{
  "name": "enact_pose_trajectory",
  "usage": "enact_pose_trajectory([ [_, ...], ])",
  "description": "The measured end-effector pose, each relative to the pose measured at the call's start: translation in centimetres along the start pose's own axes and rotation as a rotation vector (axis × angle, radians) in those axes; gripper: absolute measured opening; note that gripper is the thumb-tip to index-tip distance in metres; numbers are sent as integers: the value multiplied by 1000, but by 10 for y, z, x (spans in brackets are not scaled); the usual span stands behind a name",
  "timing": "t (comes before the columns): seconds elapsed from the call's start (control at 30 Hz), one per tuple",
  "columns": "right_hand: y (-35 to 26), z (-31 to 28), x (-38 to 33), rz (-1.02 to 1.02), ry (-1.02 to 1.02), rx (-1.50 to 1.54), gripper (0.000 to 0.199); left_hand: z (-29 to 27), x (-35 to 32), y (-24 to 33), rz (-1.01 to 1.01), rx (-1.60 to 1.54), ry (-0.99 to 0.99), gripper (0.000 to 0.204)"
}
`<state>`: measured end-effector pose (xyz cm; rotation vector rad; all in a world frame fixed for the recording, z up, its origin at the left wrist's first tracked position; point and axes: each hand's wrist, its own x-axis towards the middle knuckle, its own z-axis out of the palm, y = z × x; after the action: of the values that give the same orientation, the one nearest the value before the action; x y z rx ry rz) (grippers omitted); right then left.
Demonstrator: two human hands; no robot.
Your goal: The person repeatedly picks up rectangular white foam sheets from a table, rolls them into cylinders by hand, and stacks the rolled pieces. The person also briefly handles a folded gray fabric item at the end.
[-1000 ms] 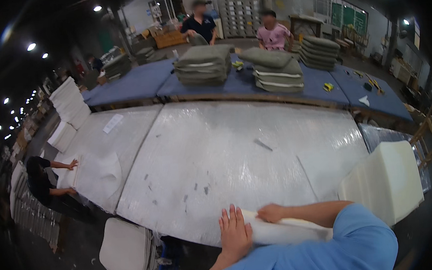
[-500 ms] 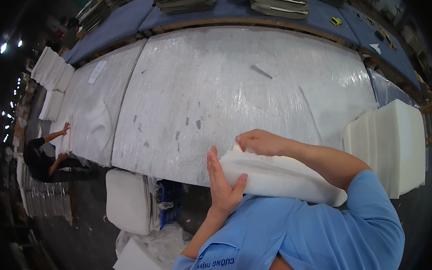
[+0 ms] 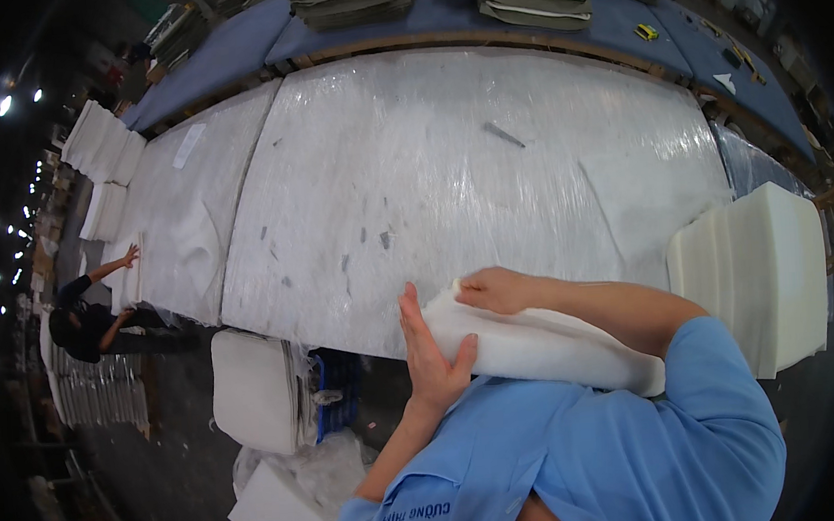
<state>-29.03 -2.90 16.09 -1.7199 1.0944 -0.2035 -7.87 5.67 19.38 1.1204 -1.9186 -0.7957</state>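
A thick, soft white padding sheet (image 3: 537,347), folded or rolled over, lies against my blue shirt at the near edge of the plastic-wrapped work surface (image 3: 412,184). My left hand (image 3: 434,355) rests upright at the sheet's left end, fingers stretched and thumb along its outer face. At the sheet's upper left corner, my right hand (image 3: 497,291) has its fingers closed on the edge, with the forearm crossing over the fold. The fingertips of my right hand are partly hidden.
A tall stack of white sheets (image 3: 753,283) stands at the right. Left of me are another white stack (image 3: 253,390), a blue crate (image 3: 337,390) and a white block (image 3: 277,508) on clear plastic. Across the surface, blue tables (image 3: 469,18) hold grey-green stacks. Far left, a co-worker (image 3: 87,324) handles white sheets.
My right hand has come down slightly at the sheet's upper corner, its fingers now closed on the edge. My left hand stays flat against the end.
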Motion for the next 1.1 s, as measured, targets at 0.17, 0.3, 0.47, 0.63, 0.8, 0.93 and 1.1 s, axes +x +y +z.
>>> enact_pose_trajectory([
  [0.17,-56,4,4,-128,-145,96,38,1,1,-2,-8,-6,37,107],
  [0.3,-12,-3,13,-141,-85,60,39,2,5,-1,-26,-76,23,104],
  [0.47,38,-37,-2,180,-79,14,41,-2,5,1,23,82,-54,84],
  [0.63,47,-23,-57,246,-223,215,46,-25,5,19,-29,249,-166,53],
  [0.8,75,7,-74,167,-93,19,37,-12,9,11,38,162,-192,32],
  [0.93,102,-18,-90,283,29,104,30,-10,20,11,67,180,-182,27],
  [1.1,31,-28,-125,75,11,120,27,-8,22,7,58,186,-166,24],
])
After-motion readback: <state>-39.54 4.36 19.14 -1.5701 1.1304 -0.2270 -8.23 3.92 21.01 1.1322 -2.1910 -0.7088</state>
